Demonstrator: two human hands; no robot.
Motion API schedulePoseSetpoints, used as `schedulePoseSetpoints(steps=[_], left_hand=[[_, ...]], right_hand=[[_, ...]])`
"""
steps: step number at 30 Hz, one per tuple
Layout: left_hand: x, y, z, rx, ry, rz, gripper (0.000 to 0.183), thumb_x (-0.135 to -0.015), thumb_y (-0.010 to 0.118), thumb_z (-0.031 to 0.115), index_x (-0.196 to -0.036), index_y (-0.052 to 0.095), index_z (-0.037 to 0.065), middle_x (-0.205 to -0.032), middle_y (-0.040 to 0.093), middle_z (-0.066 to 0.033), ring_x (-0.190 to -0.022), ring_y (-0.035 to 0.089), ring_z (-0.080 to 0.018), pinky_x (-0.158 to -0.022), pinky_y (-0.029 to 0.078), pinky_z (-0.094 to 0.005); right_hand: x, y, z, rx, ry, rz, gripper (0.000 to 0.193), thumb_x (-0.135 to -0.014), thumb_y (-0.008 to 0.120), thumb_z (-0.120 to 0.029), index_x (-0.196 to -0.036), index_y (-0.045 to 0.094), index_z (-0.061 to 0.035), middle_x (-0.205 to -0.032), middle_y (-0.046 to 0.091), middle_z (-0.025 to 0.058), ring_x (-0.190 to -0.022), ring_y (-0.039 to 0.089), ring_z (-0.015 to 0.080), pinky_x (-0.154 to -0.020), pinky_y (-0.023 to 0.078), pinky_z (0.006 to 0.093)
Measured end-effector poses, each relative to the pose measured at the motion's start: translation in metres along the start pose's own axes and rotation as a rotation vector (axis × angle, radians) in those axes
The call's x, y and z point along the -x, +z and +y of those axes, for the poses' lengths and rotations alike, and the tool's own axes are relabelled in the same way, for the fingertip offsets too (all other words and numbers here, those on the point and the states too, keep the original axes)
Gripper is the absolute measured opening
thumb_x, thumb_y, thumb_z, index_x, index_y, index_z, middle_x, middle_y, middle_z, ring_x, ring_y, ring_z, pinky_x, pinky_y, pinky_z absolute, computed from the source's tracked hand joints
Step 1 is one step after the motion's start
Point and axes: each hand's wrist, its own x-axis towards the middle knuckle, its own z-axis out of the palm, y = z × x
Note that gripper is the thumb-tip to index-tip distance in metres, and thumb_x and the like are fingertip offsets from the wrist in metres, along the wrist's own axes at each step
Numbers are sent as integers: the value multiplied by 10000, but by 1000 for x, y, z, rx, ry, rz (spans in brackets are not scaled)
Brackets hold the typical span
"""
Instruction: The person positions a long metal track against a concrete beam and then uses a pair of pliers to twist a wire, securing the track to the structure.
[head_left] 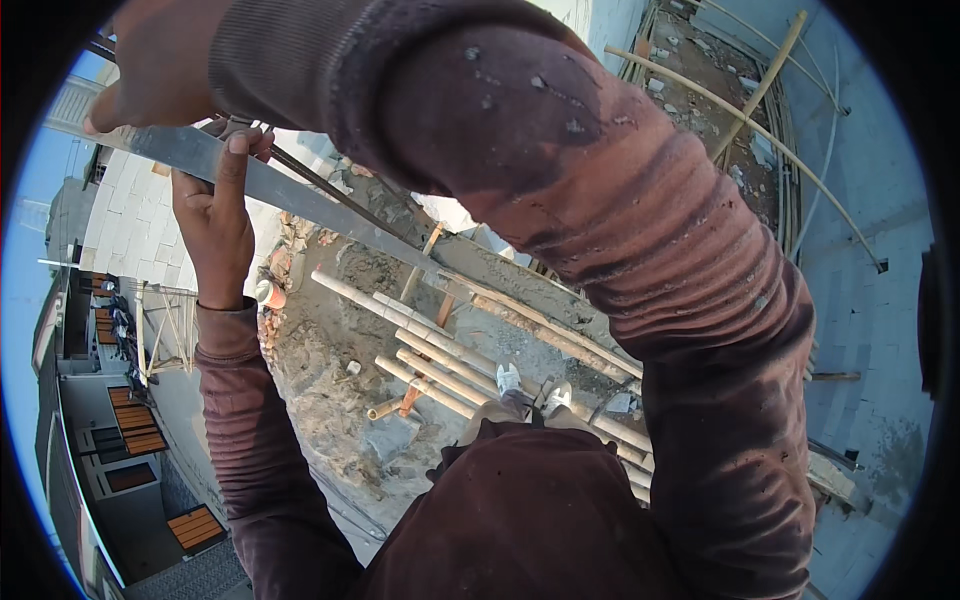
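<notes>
A long, flat, silvery metal bar (310, 208) slants from the upper left down toward the middle, narrowing with distance. My left hand (222, 215) is closed about it, with a finger lying across its near face. Higher up, at the bar's upper left end, my right hand (165, 65) grips it; the thumb shows on the bar, and the picture's edge and the sleeve hide part of that hand. Thin dark rods (335, 190) run alongside the bar, close to my left fingertips. Whether my left fingers touch them I cannot tell.
Below, my shoes (530, 388) stand on bamboo poles (440, 365) above rough ground. A grey block wall (870, 300) rises at right, with more poles (765, 85) before it. An orange-and-white bucket (269, 294) sits near rubble. Houses (120, 440) line the left.
</notes>
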Motion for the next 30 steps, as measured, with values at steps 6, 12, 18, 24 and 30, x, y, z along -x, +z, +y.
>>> schedulePoseSetpoints(steps=[6, 12, 18, 24, 30], left_hand=[[16, -1, -3, 29, -159, -35, 415, -975, 545, 220, -1242, 407, -66, -1057, 638, -220, -1053, 630, -324, -930, 517, -458], [35, -10, -18, -145, -299, -141, 491, -1009, 444, 290, -1353, 322, -38, -1283, 527, -242, -1231, 514, -361, -1025, 447, -473], [45, -25, -29, -175, -306, -133, 515, -1002, 426, 351, -1379, 339, 12, -1307, 525, -201, -1228, 516, -364, -1061, 401, -523], [49, -40, -34, -258, -295, -68, 543, -992, 402, 408, -1391, 341, 45, -1334, 502, -203, -1265, 487, -350, -1050, 404, -550], [45, -36, -35, -233, -290, -35, 575, -982, 414, 423, -1414, 322, 55, -1366, 469, -206, -1261, 490, -351, -1039, 414, -552]], right_hand=[[228, 167, 147, 20, 764, 627, 257, -821, 721, -122, -1014, 599, -4, -860, 640, 114, -760, 647, 181, -677, 526, 310], [399, 358, 211, 271, 1180, 310, 403, -768, 748, -276, -1056, 577, -52, -1052, 570, 131, -1035, 551, 309, -875, 440, 427], [377, 417, 248, 467, 1065, 154, 489, -728, 764, -378, -1067, 571, -84, -1021, 525, 89, -1032, 492, 271, -937, 358, 430], [365, 443, 271, 480, 1111, 116, 462, -720, 760, -410, -1034, 588, -118, -983, 532, 67, -1006, 493, 258, -917, 358, 439], [365, 456, 277, 452, 1139, 141, 384, -722, 772, -358, -992, 649, -115, -979, 571, 53, -1003, 532, 248, -946, 353, 446]])
